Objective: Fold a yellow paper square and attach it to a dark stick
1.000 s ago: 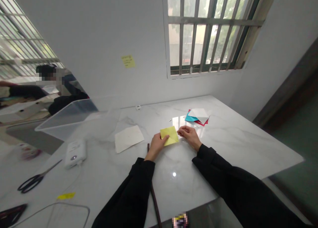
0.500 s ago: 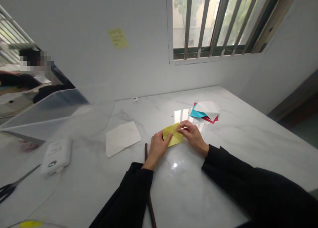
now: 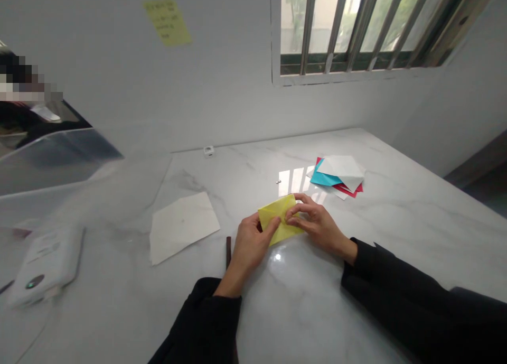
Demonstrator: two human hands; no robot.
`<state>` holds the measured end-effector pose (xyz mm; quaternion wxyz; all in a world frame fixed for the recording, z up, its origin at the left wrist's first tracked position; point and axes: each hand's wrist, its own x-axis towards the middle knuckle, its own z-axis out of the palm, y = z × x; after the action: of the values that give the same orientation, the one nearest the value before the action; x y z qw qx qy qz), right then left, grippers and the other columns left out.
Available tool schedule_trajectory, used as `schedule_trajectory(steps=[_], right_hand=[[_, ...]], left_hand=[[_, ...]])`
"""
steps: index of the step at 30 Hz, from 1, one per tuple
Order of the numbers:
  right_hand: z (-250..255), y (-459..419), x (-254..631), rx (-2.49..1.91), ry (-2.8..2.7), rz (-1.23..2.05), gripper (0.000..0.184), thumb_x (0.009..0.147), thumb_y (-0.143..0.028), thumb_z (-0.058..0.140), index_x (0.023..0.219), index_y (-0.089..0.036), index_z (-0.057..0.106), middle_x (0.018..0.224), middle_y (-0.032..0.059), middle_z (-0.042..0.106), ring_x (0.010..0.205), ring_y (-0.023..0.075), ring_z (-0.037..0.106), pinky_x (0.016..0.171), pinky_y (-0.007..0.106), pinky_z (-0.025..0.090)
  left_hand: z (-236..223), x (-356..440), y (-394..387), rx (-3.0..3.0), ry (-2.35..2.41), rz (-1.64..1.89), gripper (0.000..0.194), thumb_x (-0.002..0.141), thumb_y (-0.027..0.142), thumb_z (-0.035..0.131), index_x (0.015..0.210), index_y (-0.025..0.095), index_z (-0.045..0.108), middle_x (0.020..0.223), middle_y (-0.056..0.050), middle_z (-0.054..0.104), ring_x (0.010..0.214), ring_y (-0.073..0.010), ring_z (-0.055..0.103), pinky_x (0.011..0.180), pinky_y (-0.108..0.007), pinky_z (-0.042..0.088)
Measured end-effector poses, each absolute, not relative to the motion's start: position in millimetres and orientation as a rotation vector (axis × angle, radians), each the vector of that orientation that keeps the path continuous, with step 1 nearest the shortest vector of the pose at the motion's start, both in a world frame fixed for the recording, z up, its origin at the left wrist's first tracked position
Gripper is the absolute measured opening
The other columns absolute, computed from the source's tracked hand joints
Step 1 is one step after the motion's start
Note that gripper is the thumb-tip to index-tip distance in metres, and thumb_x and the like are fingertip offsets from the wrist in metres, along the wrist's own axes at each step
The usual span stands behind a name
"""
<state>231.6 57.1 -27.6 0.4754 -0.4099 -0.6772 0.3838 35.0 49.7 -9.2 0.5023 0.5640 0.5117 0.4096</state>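
A folded piece of yellow paper [image 3: 273, 212], shaped like a small envelope, is held a little above the marble-patterned table [image 3: 301, 311]. My left hand [image 3: 253, 242] grips its left side, the thumb lying across the front face. My right hand [image 3: 319, 224] is closed at its right side, with thumb and forefinger pinched near the middle of the paper and other fingers behind its top edge. Under my left forearm lies a dark brown stick [image 3: 228, 252], mostly hidden by the sleeve.
A white sheet [image 3: 184, 227] lies to the left. Red, blue and white papers [image 3: 340, 174] are piled at the back right. A white power bank [image 3: 47, 266] with a cable sits at far left, near a clear plastic panel [image 3: 59, 163]. A yellow note [image 3: 168, 21] sticks to the wall.
My right thumb and forefinger have moved from the paper's upper right corner in toward its middle. The camera view has shifted closer and a little right.
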Motion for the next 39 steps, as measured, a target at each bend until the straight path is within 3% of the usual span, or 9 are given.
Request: schedule_trajectory(steps=[15,22,29,39], right_hand=[[-31.3,60.5,231.6,-0.968,-1.678,0.968,0.009,0.091,-0.036,0.074,0.089,-0.027,0.077,0.111,0.0052,0.065,0.109,0.0222,0.06,0.098,0.04,0.048],[-30.8,59.2,231.2,-0.99,-1.646,1.0,0.014,0.089,-0.039,0.075,0.09,-0.025,0.076,0.106,0.0053,0.066,0.095,0.0193,0.062,0.084,0.035,0.052],[-25.9,53.0,229.2,-1.04,-1.537,1.181,0.022,0.086,-0.042,0.076,0.091,-0.021,0.071,0.083,0.0019,0.069,0.067,0.0136,0.057,0.06,0.027,0.046],[-23.3,52.1,228.7,-1.041,-1.554,1.179,0.022,0.088,-0.042,0.073,0.092,-0.02,0.069,0.086,0.0019,0.071,0.063,0.0115,0.056,0.056,0.025,0.044]], left_hand=[[-7.6,38.6,47.3,1.322,1.178,1.011,0.036,0.08,0.048,0.079,0.092,0.015,0.079,0.086,-0.007,0.078,0.073,-0.0195,0.069,0.063,-0.026,0.052],[-6.8,38.5,47.7,1.355,1.2,1.002,0.034,0.081,0.046,0.077,0.098,0.016,0.08,0.091,-0.008,0.079,0.075,-0.0201,0.07,0.065,-0.027,0.053],[-5.6,39.1,46.1,1.34,1.171,1.009,0.033,0.08,0.045,0.078,0.096,0.016,0.078,0.09,-0.007,0.078,0.075,-0.0203,0.07,0.066,-0.028,0.053],[-6.6,38.2,47.4,1.352,1.16,1.022,0.037,0.08,0.048,0.078,0.098,0.016,0.078,0.091,-0.008,0.078,0.076,-0.0207,0.07,0.067,-0.029,0.054]])
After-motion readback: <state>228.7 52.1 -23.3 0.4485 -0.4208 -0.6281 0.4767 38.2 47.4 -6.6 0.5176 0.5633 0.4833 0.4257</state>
